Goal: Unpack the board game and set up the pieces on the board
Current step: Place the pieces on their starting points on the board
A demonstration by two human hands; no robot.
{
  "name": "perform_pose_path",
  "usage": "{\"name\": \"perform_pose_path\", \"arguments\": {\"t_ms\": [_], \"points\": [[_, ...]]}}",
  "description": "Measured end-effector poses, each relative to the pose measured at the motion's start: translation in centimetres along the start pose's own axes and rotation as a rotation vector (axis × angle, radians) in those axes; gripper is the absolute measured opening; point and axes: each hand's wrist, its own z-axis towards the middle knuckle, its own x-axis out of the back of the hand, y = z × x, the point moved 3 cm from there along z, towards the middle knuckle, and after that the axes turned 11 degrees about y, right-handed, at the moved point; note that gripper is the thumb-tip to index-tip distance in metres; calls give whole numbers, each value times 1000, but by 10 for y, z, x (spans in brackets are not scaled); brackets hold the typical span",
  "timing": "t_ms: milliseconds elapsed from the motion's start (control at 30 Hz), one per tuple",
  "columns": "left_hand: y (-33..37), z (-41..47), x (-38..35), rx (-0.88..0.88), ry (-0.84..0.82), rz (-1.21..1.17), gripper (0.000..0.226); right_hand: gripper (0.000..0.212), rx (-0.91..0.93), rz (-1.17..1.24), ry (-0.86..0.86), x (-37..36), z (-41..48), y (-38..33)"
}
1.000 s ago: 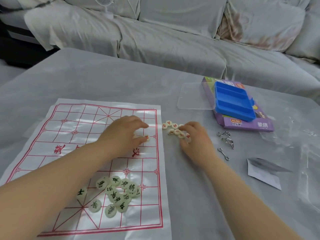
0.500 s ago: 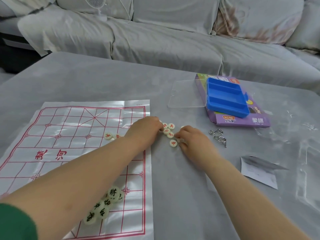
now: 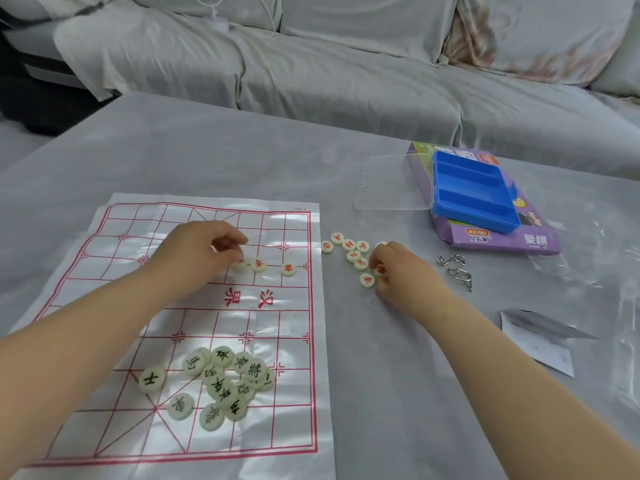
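Red pieces (image 3: 350, 251) sit bunched just right of the board (image 3: 138, 220) | left hand (image 3: 197, 258) pinches one row piece (image 3: 239, 264) on the board | right hand (image 3: 401, 271) pinches an edge piece (image 3: 381, 270) by the bunch | black pieces (image 3: 221, 382) piled on the board's near end | blue tray (image 3: 474, 192) on purple box (image 3: 540, 242) far right

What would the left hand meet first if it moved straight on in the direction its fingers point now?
Probably the red-lettered xiangqi piece on the board, just beyond the other piece at the left hand's fingertips. Height is unclear, so it might pass above.
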Motion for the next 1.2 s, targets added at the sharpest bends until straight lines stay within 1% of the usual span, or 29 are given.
{"name": "perform_pose_path", "arguments": {"t_ms": [100,167,267,333,400,533,600,667,733,800,833,900,967,1000,1100,1200], "points": [[-15,-7,2,40,0,36,21,25,-38,48,19,2,0,-2],[-22,-12,-2,3,31,31,23,25,-47,113,60,5,1,-11],[-28,-17,-6,-68,109,25,26,25,-8,251,125,8,4,-46],[-29,-17,-9,-102,120,49,27,25,55,299,90,2,7,-76],[-31,-17,-10,-123,114,85,28,27,128,298,32,-8,9,-101],[-33,-17,-12,-151,111,137,30,30,181,285,-9,-22,12,-120],[-32,-17,-12,-140,101,132,32,35,193,297,14,-21,12,-114],[-30,-18,-9,-118,84,95,34,36,192,294,76,-14,13,-96],[-25,-19,-6,-132,67,94,35,33,114,259,156,-4,16,-64],[-13,-19,-5,-200,33,134,35,35,3,180,205,5,19,-26],[-5,-19,-6,-234,3,147,35,38,-33,126,190,7,20,-11],[18,-17,-17,-310,-94,173,36,47,-45,41,82,7,21,9],[45,-15,-37,-401,-209,222,41,55,11,17,-12,0,22,14],[58,-13,-48,-441,-255,247,45,56,48,13,-25,-3,22,14],[80,-7,-78,-508,-318,331,55,48,100,-28,39,-8,20,14],[87,2,-98,-545,-283,374,53,39,84,-73,105,-10,14,19]]}}
